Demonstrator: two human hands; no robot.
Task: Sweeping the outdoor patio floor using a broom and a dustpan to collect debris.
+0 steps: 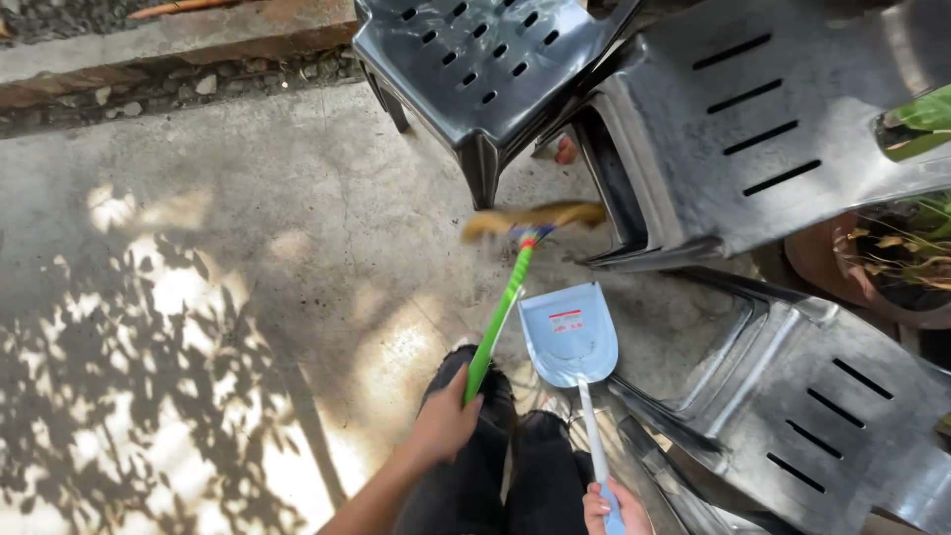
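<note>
Down by my feet, on the gray concrete floor point(248, 218), I am holding two things. My left hand point(446, 421) is shut tight around the broom point(505, 297), which has a thin, smooth, bright green stick. The stick points up and away from me, and the yellow-brown bristles at its far end look soft and blurry. The bristles are right at the foot of the nearest dark chair point(485, 69), between it and the big gray chair point(753, 129). My right hand point(609, 510) is shut around the white handle of the dustpan point(570, 342). The dustpan is light blue plastic, flat and wide like a scoop, with a small red and white sticker on it. It sits low near the floor, just beside the green stick and in front of my knees. My legs are in dark pants. The chairs are hard, shiny plastic with long thin slots cut in them. One more gray chair point(802, 406) lies close on my right, next to the dustpan, so that side is crowded. A brown pot point(842, 267) with dry leaves and green leaves sits behind the chairs. The floor is rough, with cracks, specks of dirt and leafy shadows. Small stones lie along a low curb point(168, 45) at the far edge.
</note>
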